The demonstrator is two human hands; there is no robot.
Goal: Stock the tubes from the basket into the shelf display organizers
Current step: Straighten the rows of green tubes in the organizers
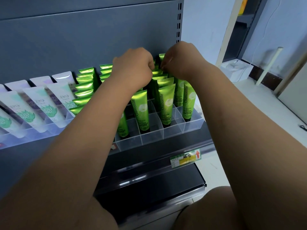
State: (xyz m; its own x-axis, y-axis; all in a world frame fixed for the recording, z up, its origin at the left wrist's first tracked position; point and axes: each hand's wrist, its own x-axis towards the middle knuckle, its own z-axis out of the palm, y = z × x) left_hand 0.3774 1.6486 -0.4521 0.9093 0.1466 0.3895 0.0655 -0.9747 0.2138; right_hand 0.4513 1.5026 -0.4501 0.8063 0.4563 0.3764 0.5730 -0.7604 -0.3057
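Green Chamomile tubes (166,103) stand cap-down in a clear divided organizer (172,130) on the dark shelf. Both hands reach to its back rows. My left hand (132,62) has its fingers curled over the tube tops there; what it holds is hidden. My right hand (179,58) pinches the crimped top of a green tube (162,56) in the back row. The basket is out of view.
Left of the green tubes, a second clear organizer (49,130) holds white-and-mint and lilac tubes (41,105). The front cells of the green organizer stand vacant. A price label (185,157) sits on the shelf edge. A white box (235,70) lies on the floor at right.
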